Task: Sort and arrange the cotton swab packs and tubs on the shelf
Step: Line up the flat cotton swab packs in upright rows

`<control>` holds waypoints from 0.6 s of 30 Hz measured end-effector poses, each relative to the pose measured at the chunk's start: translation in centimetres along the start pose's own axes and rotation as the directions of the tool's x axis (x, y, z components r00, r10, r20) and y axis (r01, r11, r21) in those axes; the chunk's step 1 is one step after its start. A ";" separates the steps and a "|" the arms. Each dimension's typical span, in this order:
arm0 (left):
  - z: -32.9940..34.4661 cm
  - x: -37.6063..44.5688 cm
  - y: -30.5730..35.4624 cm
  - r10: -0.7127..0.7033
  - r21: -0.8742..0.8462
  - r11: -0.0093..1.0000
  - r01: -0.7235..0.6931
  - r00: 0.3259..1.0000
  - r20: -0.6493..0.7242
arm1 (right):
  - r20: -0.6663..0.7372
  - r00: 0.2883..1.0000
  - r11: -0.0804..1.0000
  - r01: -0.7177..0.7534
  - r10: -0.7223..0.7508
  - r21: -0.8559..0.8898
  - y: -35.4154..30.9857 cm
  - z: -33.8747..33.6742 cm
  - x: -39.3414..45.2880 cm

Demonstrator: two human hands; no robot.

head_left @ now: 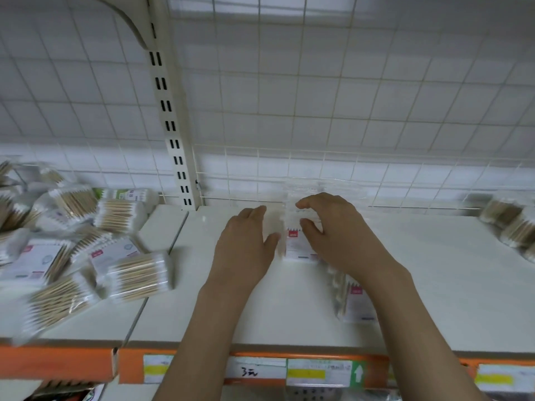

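Left hand (246, 241): open, fingers straight against upright cotton swab pack (295, 241).
Right hand (330, 230): fingers curled around same pack.
Pack: mid-shelf (434, 285), near wire grid (347, 111).
Loose packs (86, 241): heaped left.

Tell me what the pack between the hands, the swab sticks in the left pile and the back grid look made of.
Pack: clear glossy plastic film with a printed paper-like label, though blurred. Swab sticks: tan, probably wood or bamboo, with white cotton-like tips. Back grid: thin crossing wires, likely metal with a cream coating.
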State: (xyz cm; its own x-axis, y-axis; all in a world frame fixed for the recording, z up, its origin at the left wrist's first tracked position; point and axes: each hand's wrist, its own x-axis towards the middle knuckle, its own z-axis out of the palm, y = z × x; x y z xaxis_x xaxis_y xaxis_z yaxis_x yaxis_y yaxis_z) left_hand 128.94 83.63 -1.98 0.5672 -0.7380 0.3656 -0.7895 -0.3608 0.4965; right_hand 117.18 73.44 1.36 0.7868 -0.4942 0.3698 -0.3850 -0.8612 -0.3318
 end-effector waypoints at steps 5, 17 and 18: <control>-4.7 -1.9 -3.6 -0.060 0.052 0.997 0.064 0.996 -0.072 | 0.021 0.999 0.998 0.046 -0.047 0.049 -4.2 2.4 0.7; -16.0 -6.6 -17.2 -0.231 0.187 0.953 0.239 0.971 -0.065 | 0.101 0.980 0.972 0.154 -0.174 0.177 -18.1 9.0 3.0; -16.9 -6.9 -18.3 -0.245 0.192 0.949 0.251 0.968 -0.055 | 0.108 0.976 0.970 0.170 -0.190 0.175 -19.2 9.6 2.9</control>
State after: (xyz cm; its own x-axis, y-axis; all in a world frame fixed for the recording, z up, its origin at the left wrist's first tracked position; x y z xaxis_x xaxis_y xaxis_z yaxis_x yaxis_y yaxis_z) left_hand 143.47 104.93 -0.32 0.7552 -0.5947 0.2757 -0.6519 -0.6371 0.4113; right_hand 131.51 89.64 0.49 0.8932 -0.3056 0.3299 -0.1556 -0.8983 -0.4108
